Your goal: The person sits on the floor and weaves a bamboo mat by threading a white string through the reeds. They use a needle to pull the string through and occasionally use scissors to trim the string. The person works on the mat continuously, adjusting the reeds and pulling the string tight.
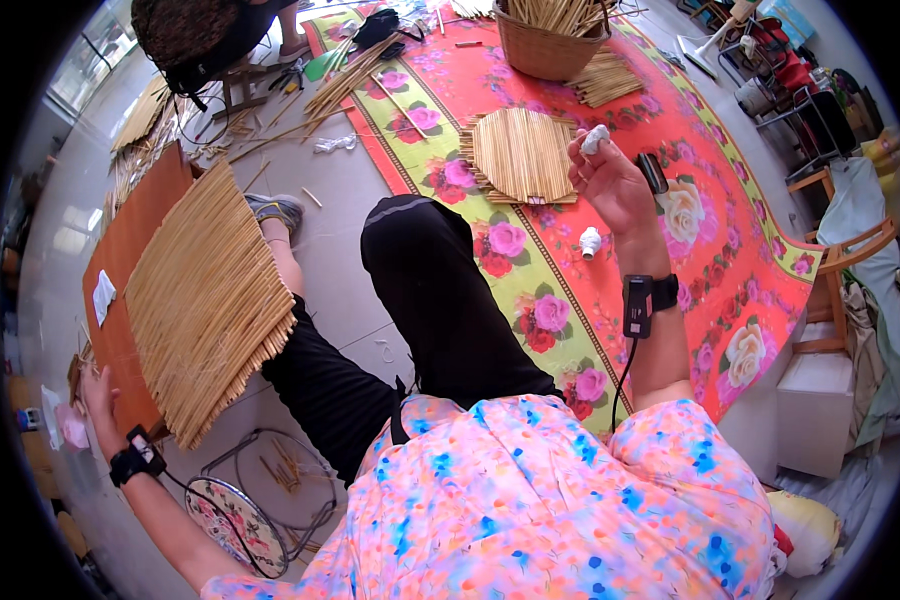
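My right hand (618, 190) is raised over the flowered mat with its fingers curled. Between its fingertips is a small white wad (595, 139) that looks like thread or cloth. Below it, a spool of white thread (590, 242) stands on the mat, beside a round panel of straw-coloured sticks (523, 155). My left hand (97, 397) reaches low at the far left, fingers stretched out by the edge of a brown board (115, 290). A larger panel of sticks (210, 305) leans on that board, next to my leg. Some left fingertips are hard to make out.
A wicker basket (548, 45) full of sticks stands on the flowered mat (740, 300) at the back. A dark cylindrical object (652, 172) lies by my right hand. Loose sticks (355, 90) and another person's leg (288, 30) are far left. A round floral stool (235, 525) sits lower left; a wooden chair (850, 250) stands right.
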The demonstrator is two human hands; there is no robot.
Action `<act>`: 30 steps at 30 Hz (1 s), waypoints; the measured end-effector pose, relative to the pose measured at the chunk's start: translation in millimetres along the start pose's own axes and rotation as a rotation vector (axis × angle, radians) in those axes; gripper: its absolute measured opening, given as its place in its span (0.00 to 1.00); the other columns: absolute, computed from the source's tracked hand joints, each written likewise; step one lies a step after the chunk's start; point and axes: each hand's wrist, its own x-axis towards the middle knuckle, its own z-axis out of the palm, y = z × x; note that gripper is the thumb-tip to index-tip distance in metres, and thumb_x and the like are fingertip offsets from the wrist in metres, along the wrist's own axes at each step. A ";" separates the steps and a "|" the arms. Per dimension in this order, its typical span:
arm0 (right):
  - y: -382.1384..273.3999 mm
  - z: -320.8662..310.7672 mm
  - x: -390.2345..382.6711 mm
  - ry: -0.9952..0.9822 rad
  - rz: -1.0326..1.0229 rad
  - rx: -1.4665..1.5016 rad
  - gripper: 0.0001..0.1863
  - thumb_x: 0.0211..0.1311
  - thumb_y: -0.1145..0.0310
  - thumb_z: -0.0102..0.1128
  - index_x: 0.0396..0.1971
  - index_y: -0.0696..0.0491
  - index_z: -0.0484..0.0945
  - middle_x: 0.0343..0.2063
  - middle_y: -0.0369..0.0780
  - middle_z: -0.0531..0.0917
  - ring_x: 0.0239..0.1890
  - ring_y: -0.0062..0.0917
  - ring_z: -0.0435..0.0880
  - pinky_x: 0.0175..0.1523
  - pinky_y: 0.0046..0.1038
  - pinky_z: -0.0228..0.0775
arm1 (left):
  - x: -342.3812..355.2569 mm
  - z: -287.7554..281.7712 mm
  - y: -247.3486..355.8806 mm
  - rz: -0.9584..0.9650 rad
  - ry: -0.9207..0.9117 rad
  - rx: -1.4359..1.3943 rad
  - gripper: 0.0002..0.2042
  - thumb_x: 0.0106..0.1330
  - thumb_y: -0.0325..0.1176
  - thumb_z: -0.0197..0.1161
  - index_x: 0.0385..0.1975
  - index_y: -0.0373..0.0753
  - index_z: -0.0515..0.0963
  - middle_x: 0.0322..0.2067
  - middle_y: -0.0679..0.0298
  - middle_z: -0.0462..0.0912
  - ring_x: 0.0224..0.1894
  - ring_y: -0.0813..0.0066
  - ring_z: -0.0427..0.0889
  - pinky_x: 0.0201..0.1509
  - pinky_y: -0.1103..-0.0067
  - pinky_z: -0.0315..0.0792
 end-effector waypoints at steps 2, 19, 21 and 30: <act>5.4 12.0 -3.8 -0.087 0.021 -0.009 0.14 0.64 0.67 0.50 0.48 0.54 0.70 0.45 0.36 0.77 0.49 0.25 0.75 0.51 0.29 0.69 | 3.4 0.6 37.0 0.263 0.181 0.332 0.24 0.61 0.34 0.57 0.57 0.35 0.63 0.51 0.49 0.68 0.54 0.54 0.68 0.56 0.68 0.64; 61.7 172.4 -44.8 -0.495 -0.038 -0.463 0.08 0.59 0.78 0.54 0.38 0.56 0.69 0.34 0.35 0.76 0.39 0.15 0.75 0.45 0.18 0.68 | -275.5 -95.5 478.1 0.516 -1.291 -1.437 0.12 0.62 0.24 0.57 0.45 0.30 0.72 0.27 0.67 0.77 0.25 0.83 0.76 0.30 0.86 0.71; 62.6 162.6 -43.8 -0.435 -0.112 -0.611 0.07 0.59 0.78 0.55 0.36 0.57 0.70 0.32 0.33 0.75 0.37 0.14 0.75 0.44 0.18 0.68 | -266.5 -97.4 464.6 0.525 -1.106 -1.444 0.05 0.64 0.26 0.56 0.33 0.30 0.76 0.21 0.68 0.75 0.22 0.84 0.74 0.27 0.88 0.68; 74.9 149.5 -42.3 -0.297 -0.230 -0.659 0.06 0.57 0.76 0.60 0.33 0.57 0.72 0.30 0.32 0.76 0.32 0.12 0.75 0.39 0.15 0.68 | -235.6 -123.5 414.2 0.455 -0.543 -1.420 0.06 0.65 0.28 0.55 0.31 0.31 0.76 0.18 0.69 0.72 0.20 0.86 0.70 0.26 0.89 0.62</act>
